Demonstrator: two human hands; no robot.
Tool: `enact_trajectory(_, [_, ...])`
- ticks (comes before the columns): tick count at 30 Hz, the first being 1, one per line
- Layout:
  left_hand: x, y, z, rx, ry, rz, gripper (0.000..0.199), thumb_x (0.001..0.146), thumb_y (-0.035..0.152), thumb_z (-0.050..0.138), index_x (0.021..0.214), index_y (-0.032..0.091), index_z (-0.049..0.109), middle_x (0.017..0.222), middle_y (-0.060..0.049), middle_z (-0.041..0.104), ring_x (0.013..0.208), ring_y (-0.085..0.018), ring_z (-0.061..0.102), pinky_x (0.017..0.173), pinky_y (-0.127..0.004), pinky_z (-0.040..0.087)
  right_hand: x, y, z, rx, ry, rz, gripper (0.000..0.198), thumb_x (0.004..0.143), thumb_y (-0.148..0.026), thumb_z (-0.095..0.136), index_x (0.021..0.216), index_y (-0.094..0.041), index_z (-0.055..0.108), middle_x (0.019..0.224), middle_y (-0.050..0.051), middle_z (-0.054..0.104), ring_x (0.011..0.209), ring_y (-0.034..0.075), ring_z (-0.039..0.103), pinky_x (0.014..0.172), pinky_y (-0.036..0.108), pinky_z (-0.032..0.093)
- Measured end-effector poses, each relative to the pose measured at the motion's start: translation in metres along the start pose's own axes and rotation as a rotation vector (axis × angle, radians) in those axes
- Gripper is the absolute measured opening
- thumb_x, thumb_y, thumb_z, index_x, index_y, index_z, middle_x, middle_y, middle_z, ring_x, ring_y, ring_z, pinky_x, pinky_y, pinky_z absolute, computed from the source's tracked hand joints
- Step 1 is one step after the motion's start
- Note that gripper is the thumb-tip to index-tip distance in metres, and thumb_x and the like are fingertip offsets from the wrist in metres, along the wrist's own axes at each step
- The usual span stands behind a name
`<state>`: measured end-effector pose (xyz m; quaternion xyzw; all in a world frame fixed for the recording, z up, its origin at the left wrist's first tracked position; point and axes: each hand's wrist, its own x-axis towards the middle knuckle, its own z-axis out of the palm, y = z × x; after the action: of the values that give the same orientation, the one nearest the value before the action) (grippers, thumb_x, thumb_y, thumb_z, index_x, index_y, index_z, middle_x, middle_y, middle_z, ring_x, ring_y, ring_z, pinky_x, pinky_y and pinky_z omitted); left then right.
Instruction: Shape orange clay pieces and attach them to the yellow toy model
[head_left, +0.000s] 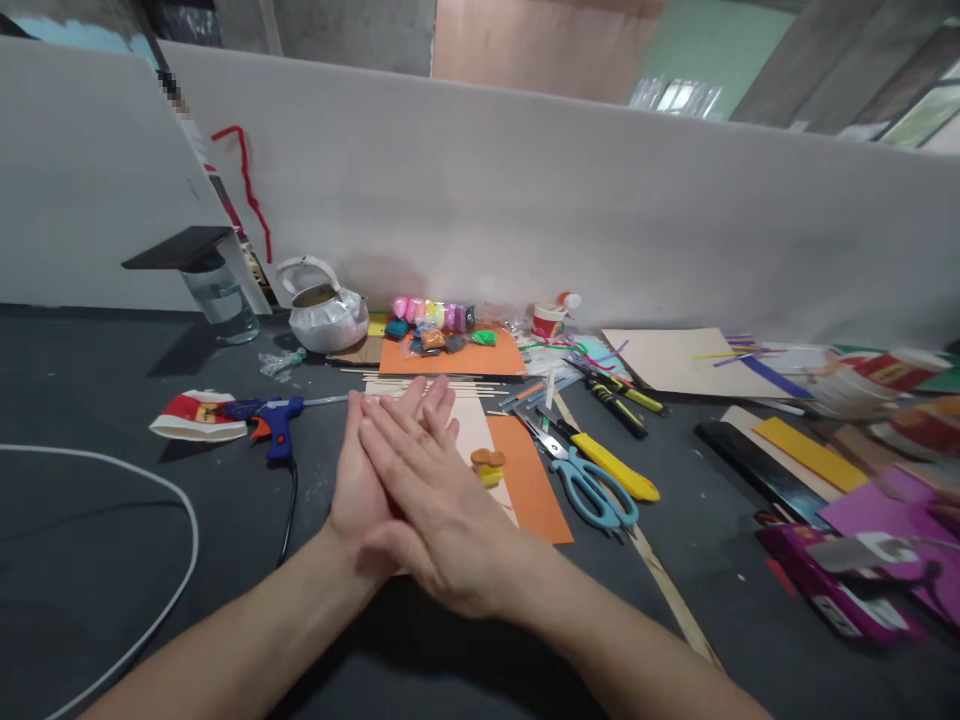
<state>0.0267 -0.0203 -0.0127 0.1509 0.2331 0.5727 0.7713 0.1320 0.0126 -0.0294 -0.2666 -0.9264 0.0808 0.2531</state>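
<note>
My left hand (351,480) and my right hand (450,530) are pressed palm to palm above the near part of the table. The right lies across the left, with the fingers of both extended forward. Both are closed against each other, and whatever may be between the palms is hidden. Just right of my right hand, small brown (487,458) and yellow (491,476) clay-like pieces rest on a pale paper strip (472,415). Under that strip lies an orange sheet (532,490). Thin wooden sticks (480,385) are spread beyond my fingertips.
Right of my hands lie blue-handled scissors (596,490), a yellow cutter (615,468) and pliers (619,405). To the left are a blue glue gun (279,428) and a white cable (191,520). Behind stand a silver kettle-like pot (330,320), a glass jar (223,300) and colourful clay packs (431,312).
</note>
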Motion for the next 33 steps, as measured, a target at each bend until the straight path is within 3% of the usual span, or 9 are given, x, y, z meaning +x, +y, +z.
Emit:
enact_trajectory(3, [-0.001, 0.002, 0.004, -0.038, -0.068, -0.071, 0.055, 0.107, 0.055, 0.032, 0.150, 0.030, 0.056, 0.160, -0.003, 0.054, 0.155, -0.026, 0.037, 0.127, -0.044, 0.032, 0.000, 0.006, -0.003, -0.049, 0.077, 0.214, 0.065, 0.110, -0.049, 0.025, 0.166, -0.016, 0.020, 0.174, 0.013, 0.016, 0.163, 0.024, 0.007, 0.129, 0.064, -0.006])
enact_trajectory(5, [0.000, 0.006, 0.007, -0.063, -0.041, -0.068, 0.063, 0.107, 0.057, 0.029, 0.152, 0.020, 0.053, 0.158, -0.012, 0.056, 0.155, -0.027, 0.037, 0.128, -0.046, 0.027, 0.000, 0.006, -0.003, -0.060, 0.062, 0.347, 0.067, 0.109, -0.050, 0.026, 0.166, -0.017, 0.015, 0.175, 0.013, 0.008, 0.163, 0.028, 0.001, 0.125, 0.072, -0.006])
enact_trajectory(9, [0.002, 0.008, 0.009, -0.088, 0.177, 0.075, 0.062, 0.106, 0.057, 0.037, 0.154, 0.021, 0.049, 0.155, -0.010, 0.059, 0.151, -0.023, 0.044, 0.127, -0.039, 0.030, 0.001, -0.004, -0.002, -0.047, -0.039, 0.118, 0.079, 0.106, -0.059, 0.035, 0.166, -0.010, 0.016, 0.173, 0.013, 0.019, 0.164, 0.021, 0.003, 0.132, 0.056, 0.001])
enact_trajectory(13, [0.005, -0.002, 0.000, 0.012, 0.056, -0.004, 0.036, 0.105, 0.019, 0.048, 0.133, 0.024, 0.070, 0.135, -0.006, 0.074, 0.131, -0.020, 0.065, 0.120, -0.038, 0.043, 0.004, 0.008, -0.006, -0.159, 0.111, 0.295, 0.068, 0.108, -0.053, 0.032, 0.164, -0.015, 0.025, 0.174, 0.015, 0.015, 0.163, 0.033, -0.003, 0.122, 0.074, -0.012])
enact_trajectory(17, [0.010, 0.002, -0.005, 0.049, 0.083, 0.015, 0.023, 0.096, 0.004, 0.057, 0.099, 0.012, 0.079, 0.103, -0.007, 0.082, 0.094, -0.013, 0.077, 0.106, -0.027, 0.054, -0.005, 0.030, -0.015, -0.025, 0.264, 0.411, 0.057, 0.109, -0.049, 0.033, 0.159, -0.021, 0.037, 0.172, 0.015, 0.027, 0.162, 0.034, 0.017, 0.122, 0.080, 0.006])
enact_trajectory(20, [0.011, 0.013, -0.002, 0.041, 0.089, 0.063, 0.026, 0.095, 0.002, 0.055, 0.100, 0.012, 0.078, 0.106, -0.007, 0.082, 0.097, -0.013, 0.077, 0.103, -0.027, 0.056, -0.011, 0.028, -0.024, 0.107, 0.463, 0.303, 0.036, 0.108, -0.035, 0.044, 0.136, -0.023, 0.063, 0.159, 0.013, 0.051, 0.148, 0.025, 0.048, 0.122, 0.061, 0.037])
enact_trajectory(22, [0.009, 0.019, 0.000, 0.047, 0.092, 0.089, 0.028, 0.093, 0.002, 0.055, 0.105, 0.013, 0.078, 0.112, -0.008, 0.081, 0.095, -0.013, 0.076, 0.098, -0.025, 0.059, -0.012, 0.021, -0.030, 0.110, 0.537, 0.223, 0.022, 0.104, -0.028, 0.054, 0.116, -0.023, 0.072, 0.149, 0.012, 0.062, 0.138, 0.023, 0.058, 0.116, 0.052, 0.047])
enact_trajectory(26, [0.002, 0.024, 0.004, 0.082, 0.037, 0.101, 0.036, 0.088, 0.001, 0.058, 0.114, 0.017, 0.077, 0.125, -0.005, 0.079, 0.103, -0.012, 0.075, 0.083, -0.016, 0.059, -0.010, 0.009, -0.034, 0.095, 0.433, 0.190, 0.014, 0.098, -0.032, 0.067, 0.106, -0.023, 0.076, 0.150, 0.012, 0.059, 0.141, 0.027, 0.054, 0.116, 0.054, 0.047])
enact_trajectory(33, [-0.005, 0.027, 0.007, 0.077, -0.069, 0.135, 0.039, 0.105, 0.033, 0.045, 0.125, 0.017, 0.074, 0.141, -0.008, 0.070, 0.136, -0.018, 0.060, 0.094, -0.021, 0.058, -0.009, 0.001, -0.037, 0.136, 0.335, 0.162, 0.010, 0.096, -0.027, 0.070, 0.104, -0.023, 0.074, 0.155, 0.012, 0.054, 0.149, 0.028, 0.044, 0.122, 0.055, 0.040])
